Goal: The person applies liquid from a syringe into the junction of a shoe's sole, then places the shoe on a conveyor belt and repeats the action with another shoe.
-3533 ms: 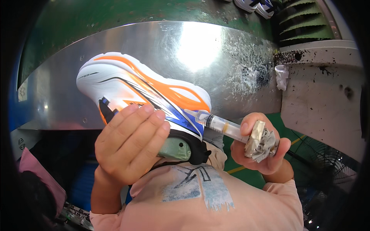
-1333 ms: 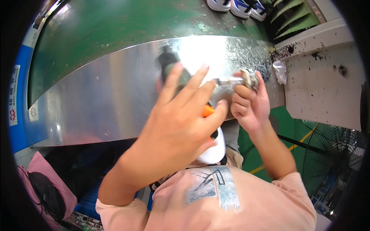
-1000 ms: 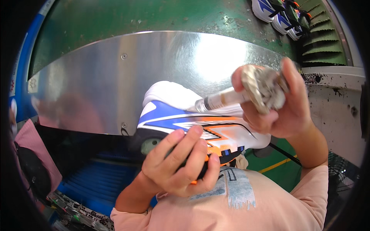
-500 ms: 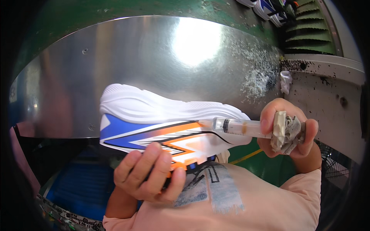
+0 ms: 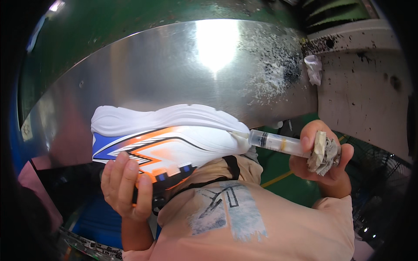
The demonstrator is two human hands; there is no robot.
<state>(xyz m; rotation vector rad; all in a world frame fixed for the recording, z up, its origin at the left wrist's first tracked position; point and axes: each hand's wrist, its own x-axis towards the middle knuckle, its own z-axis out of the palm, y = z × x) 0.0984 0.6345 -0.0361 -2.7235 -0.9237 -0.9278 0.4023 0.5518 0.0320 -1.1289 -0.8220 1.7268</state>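
A white sports shoe with blue and orange panels lies on its side in the air, its thick white sole toward the far side. Wrapped round its upper near the opening, my left hand holds it from below. My right hand grips a clear plastic syringe together with a crumpled grey-white wad at the plunger end. The syringe's tip points left at the seam between sole and upper by the toe; whether it touches, I cannot tell. Part of the shoe's upper is hidden behind my left fingers.
Beyond the shoe stretches a shiny metal tabletop with whitish flakes near its right end. A crumpled white scrap sits by a stained, pale machine panel at the right. A blue surface lies low at the left.
The shoe and my left hand have moved left. The syringe's tip has shifted along the seam from the shoe's side to the toe. My view has turned slightly.
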